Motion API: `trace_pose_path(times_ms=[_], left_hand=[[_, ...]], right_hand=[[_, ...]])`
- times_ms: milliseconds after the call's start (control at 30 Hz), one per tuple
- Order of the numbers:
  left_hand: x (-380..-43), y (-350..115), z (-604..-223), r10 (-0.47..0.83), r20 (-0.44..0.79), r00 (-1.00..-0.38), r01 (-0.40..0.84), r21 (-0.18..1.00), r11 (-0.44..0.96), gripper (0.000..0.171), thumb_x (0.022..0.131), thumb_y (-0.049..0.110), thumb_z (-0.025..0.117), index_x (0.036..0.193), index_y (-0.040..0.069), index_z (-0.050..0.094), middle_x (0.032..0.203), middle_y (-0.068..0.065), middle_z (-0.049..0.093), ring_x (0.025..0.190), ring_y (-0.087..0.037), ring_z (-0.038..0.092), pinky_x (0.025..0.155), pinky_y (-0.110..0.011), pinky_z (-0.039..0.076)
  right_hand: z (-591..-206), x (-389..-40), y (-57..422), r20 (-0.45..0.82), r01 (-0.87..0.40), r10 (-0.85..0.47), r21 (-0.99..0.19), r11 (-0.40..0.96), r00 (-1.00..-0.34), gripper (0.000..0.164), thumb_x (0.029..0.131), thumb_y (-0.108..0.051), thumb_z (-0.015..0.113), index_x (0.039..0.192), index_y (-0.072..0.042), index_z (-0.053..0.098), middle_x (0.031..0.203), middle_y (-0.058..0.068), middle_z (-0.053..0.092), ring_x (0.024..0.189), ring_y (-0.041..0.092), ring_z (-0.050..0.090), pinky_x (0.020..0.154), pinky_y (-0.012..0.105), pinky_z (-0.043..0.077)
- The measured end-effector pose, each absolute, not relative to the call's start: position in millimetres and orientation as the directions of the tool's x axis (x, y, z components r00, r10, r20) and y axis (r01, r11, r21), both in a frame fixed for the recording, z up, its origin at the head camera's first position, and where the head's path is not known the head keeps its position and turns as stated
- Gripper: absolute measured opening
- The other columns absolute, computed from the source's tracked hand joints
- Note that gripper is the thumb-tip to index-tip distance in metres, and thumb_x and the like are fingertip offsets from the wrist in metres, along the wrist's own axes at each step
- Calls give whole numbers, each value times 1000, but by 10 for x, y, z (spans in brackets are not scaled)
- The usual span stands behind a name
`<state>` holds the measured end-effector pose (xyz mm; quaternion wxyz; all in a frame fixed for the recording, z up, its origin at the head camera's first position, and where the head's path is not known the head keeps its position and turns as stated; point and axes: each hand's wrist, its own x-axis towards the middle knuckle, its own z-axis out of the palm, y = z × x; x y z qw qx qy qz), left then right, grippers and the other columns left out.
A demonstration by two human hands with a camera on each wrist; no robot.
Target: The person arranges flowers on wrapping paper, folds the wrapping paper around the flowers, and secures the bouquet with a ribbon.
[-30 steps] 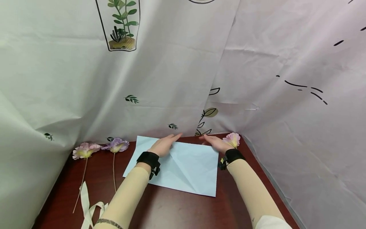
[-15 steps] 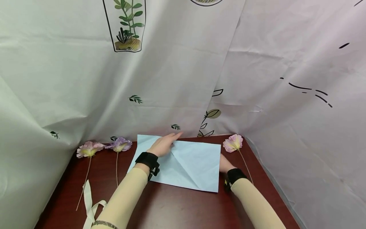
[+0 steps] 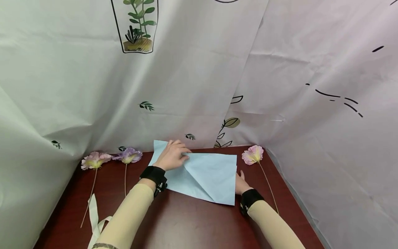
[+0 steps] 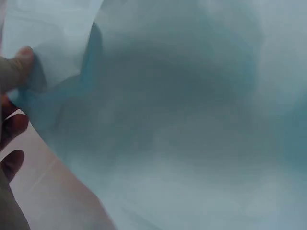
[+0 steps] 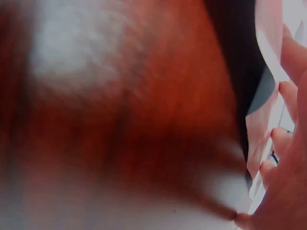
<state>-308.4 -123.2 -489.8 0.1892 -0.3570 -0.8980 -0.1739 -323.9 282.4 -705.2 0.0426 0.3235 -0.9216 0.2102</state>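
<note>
a creased pale blue sheet [image 3: 208, 173] sits at the worktop's [image 3: 192, 224] far side. left hand [image 3: 172, 155] pinches its left part; right hand [image 3: 242, 184], fingers spread, meets its right edge. adjusting it seems underway; next calls for even, gentle handling.

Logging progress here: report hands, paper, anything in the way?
Left hand pinches blue paper. Right hand at its right edge. Flowers either side, seemingly not in the way.

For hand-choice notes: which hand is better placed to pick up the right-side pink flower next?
Probably the right hand, at the right edge of the paper near that pink flower; the left hand pinches the paper farther away.
</note>
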Motion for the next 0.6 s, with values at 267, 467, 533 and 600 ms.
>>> trace_pose_path(times_ms=[267, 467, 533, 600], left_hand=[[-3066, -1399, -4854, 622, 470, -626, 776, 296, 557, 31, 101, 33, 58, 84, 16, 78, 89, 5, 73, 110, -22, 64, 116, -52, 27], [-3026, -1518, -4903, 603, 258, -755, 643, 472, 602, 43, 105, 40, 50, 80, 20, 80, 79, 13, 72, 84, -7, 68, 120, -52, 24], [-3006, -1558, -4967, 595, 187, -782, 603, 473, 643, 36, 102, 41, 56, 84, 22, 80, 81, 16, 72, 86, -6, 66, 118, -51, 27], [-2983, -1589, -5042, 599, 145, -787, 593, 443, 672, 27, 98, 40, 61, 91, 22, 80, 87, 14, 73, 90, -8, 66, 115, -50, 32]], right_hand=[[-5989, -2638, 2307, 9, -296, -313, -352, 888, -950, 61, 101, -42, 54, 153, -11, 44, 161, 22, 30, 149, 51, 18, 105, 82, 3], [-6069, -2712, 2331, -72, -168, -202, -330, 929, -977, 71, 96, -66, 52, 156, -29, 42, 167, 14, 20, 152, 48, 9, 102, 84, -2], [-6072, -2704, 2347, -78, -154, -190, -334, 930, -979, 73, 95, -67, 51, 156, -29, 42, 167, 15, 20, 151, 50, 8, 101, 85, -3], [-6044, -2679, 2345, -73, -148, -184, -343, 927, -980, 72, 95, -65, 53, 155, -27, 43, 167, 16, 21, 151, 51, 8, 100, 85, -2]])
